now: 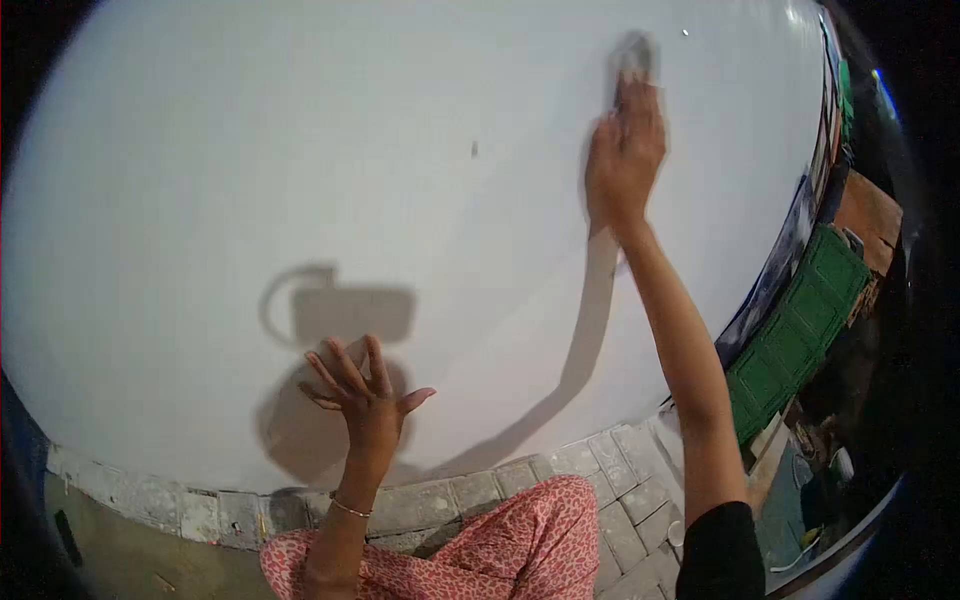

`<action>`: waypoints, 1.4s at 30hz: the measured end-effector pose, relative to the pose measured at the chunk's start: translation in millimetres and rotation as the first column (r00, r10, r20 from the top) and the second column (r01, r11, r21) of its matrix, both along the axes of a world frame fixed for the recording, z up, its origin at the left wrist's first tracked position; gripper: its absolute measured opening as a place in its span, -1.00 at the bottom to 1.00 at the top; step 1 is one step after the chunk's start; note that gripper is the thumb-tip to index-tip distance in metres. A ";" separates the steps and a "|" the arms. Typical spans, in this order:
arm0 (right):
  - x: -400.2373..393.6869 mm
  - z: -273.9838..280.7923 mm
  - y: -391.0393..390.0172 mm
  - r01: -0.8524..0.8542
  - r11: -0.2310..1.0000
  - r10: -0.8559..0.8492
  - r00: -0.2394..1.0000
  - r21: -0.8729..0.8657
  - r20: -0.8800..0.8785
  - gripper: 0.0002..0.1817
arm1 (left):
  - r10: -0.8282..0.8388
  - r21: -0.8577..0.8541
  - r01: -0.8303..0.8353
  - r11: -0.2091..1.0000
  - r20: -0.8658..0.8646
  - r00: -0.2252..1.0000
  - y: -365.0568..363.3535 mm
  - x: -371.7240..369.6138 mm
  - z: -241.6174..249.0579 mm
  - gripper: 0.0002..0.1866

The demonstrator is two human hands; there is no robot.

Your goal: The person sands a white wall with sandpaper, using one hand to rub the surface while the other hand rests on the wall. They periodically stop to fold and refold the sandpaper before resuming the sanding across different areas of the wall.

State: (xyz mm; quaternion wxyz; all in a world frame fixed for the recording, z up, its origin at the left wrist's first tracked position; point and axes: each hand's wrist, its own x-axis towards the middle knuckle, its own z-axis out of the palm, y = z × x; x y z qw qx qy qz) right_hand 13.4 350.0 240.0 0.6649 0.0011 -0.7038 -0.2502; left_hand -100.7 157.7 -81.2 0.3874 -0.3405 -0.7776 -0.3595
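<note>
My left hand (365, 385) has its fingers spread, with the fingertips at the lower part of the white wall (200, 180). It holds nothing, and a bracelet (351, 507) circles that wrist. Higher up and to the right, my right hand (626, 165) lies against the same wall with its arm stretched out. Its fingers are close together and slightly blurred. A small flat, square-edged thing seems to lie under them, but its kind cannot be made out. A small dark mark (474, 150) shows on the wall between the hands.
Shadows of my head and arm fall on the wall. Grey paving blocks (640, 500) run along its foot, below my patterned trouser legs (530, 535). At the right stand a green ribbed panel (800, 335) and a brown board (867, 220), with clutter below.
</note>
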 end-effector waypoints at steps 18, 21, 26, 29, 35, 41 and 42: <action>-3.1 30.1 9.9 -0.095 0.995 0.099 0.990 0.040 -0.100 -0.48 | 0.024 0.109 -0.018 0.994 -0.049 0.999 7.5 -2.5 -2.3 0.35; -36.1 -3.9 -15.9 0.020 0.997 -0.036 0.969 -0.069 -0.243 -0.47 | 0.077 0.048 -0.075 0.996 -0.033 0.996 5.8 -1.2 -1.1 0.40; -14.7 -138.3 -37.3 -0.134 0.714 -0.463 0.646 0.688 0.606 -0.38 | 0.024 0.041 -0.026 0.999 0.046 0.999 -5.2 3.2 7.0 0.33; 9.8 -117.5 -2.7 -0.116 0.732 -0.476 0.617 0.671 0.627 -0.44 | 0.028 0.053 -0.030 0.998 0.038 0.999 -3.9 -0.2 6.5 0.37; 22.3 -55.0 31.7 0.108 0.994 -0.108 0.993 0.007 0.046 -0.42 | 0.022 0.079 -0.025 0.997 0.035 0.999 1.9 0.6 5.6 0.41; -9.6 -160.7 -29.9 0.147 0.931 -0.303 0.820 0.334 0.485 -0.36 | -0.001 0.000 0.001 1.000 0.127 0.992 -4.4 2.9 8.8 0.36; -5.2 -188.9 -17.1 0.027 0.864 -0.396 0.654 0.503 0.645 -0.39 | -0.013 -0.035 0.019 0.999 0.184 0.983 -6.5 3.8 9.9 0.34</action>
